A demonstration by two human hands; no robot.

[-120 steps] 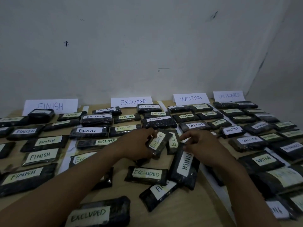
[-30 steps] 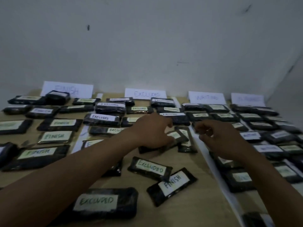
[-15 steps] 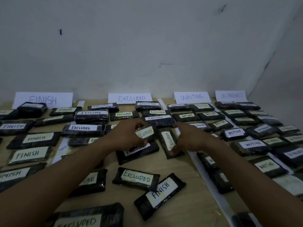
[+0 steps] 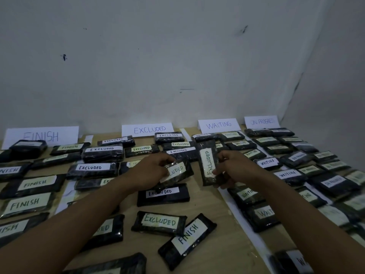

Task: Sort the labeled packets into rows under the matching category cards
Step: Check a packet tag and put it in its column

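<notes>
Black wrapped packets lie below the EXCLUDED card. Below it, the left hand pinches one tilted packet; rightward, the right hand pinches an upright packet. Both are best laid flat, labels up. One label is half covered, probably EXCLUDED.
</notes>
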